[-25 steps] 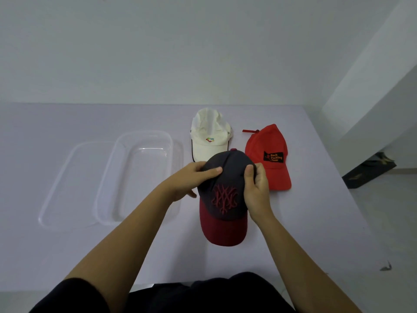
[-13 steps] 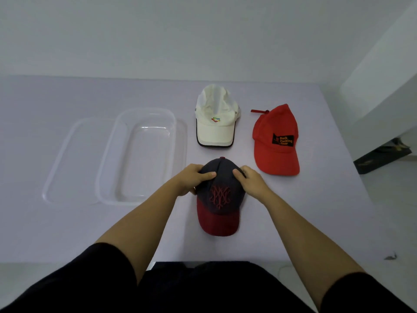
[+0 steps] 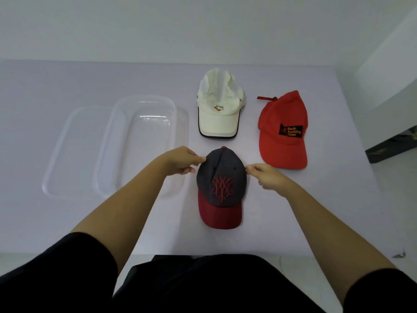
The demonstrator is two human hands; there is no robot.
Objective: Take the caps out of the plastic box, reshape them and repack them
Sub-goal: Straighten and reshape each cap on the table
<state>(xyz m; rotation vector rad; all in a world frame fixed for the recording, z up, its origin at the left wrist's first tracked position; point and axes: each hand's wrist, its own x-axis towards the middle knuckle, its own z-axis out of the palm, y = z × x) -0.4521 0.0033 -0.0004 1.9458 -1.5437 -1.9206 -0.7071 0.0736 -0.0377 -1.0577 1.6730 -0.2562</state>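
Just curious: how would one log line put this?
left hand, right hand: pinch dark cap sides | white cap, red cap: on table | plastic box: empty

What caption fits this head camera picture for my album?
Left hand and right hand pinch a grey cap, near a white cap, a red cap and a clear box.

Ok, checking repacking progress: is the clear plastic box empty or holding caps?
Empty: the plastic box shows a bare bottom; white cap, red cap and dark cap lie outside it.
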